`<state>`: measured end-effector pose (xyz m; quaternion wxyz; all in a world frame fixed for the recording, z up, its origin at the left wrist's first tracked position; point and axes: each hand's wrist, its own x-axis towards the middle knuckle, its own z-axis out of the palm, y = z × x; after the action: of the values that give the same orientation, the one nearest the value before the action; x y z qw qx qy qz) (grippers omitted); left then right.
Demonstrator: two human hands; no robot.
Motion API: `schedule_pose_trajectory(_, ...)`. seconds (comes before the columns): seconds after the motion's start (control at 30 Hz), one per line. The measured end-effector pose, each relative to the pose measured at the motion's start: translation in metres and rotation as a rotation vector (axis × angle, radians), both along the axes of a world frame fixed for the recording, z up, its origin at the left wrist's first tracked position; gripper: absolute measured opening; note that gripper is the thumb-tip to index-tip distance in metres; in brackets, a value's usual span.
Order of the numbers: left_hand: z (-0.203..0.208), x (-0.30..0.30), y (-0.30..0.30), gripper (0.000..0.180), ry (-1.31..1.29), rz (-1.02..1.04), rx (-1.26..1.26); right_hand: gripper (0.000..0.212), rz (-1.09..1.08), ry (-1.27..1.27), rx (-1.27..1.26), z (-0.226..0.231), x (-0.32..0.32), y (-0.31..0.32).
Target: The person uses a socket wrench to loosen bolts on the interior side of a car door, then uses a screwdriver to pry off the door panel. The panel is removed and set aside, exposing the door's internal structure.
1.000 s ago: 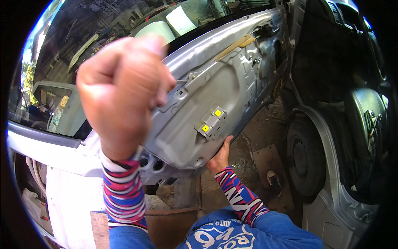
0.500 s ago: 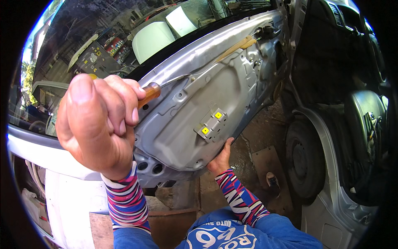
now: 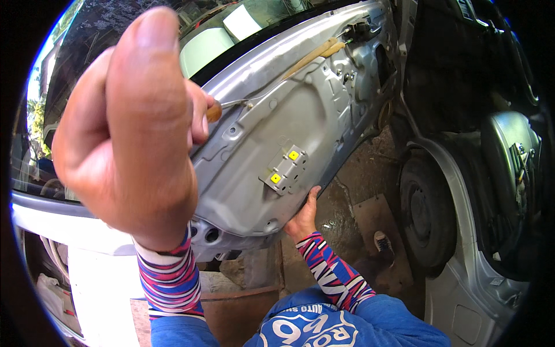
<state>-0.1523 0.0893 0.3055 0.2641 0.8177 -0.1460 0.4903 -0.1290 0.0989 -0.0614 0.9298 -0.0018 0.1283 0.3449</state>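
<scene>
Left hand (image 3: 133, 127): big, at the left of the frame, fingers curled tight around a screwdriver.
Screwdriver (image 3: 214, 112): orange handle peeks out left of the middle; its thin rod points at the car door, but I can't tell if the tip touches.
Car door (image 3: 300, 110): silver, across the middle.
Right hand (image 3: 302, 222): touches the door's bottom edge, below the middle; fingers hidden, so can't tell if they squeeze.
Wheel (image 3: 421, 211): black, right side.

Blue shirt (image 3: 302, 327): white lettering and digits, some inside a white outlined emblem. Right sleeve (image 3: 331, 274): bold white marks, perhaps letters.
</scene>
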Motion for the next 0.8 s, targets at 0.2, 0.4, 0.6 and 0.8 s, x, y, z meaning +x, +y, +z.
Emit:
schedule_pose_trajectory(0.2, 0.007, 0.006, 0.01, 0.034, 0.036, -0.044, 0.111, 0.089, 0.024, 0.063, -0.027, 0.002, 0.001, -0.001)
schedule_pose_trajectory(0.4, -0.012, -0.014, 0.002, 0.038, -0.032, -0.019, 0.018, 0.087, -0.027, 0.012, -0.031, 0.0, 0.001, 0.001)
schedule_pose_trajectory(0.6, -0.016, -0.004, -0.023, 0.045, -0.049, 0.254, 0.029, 0.089, 0.019, 0.07, -0.021, 0.0, 0.003, 0.0)
schedule_pose_trajectory(0.8, -0.013, 0.0, -0.012, 0.047, 0.01, -0.044, 0.122, 0.088, 0.002, 0.059, -0.02, -0.001, 0.003, 0.002)
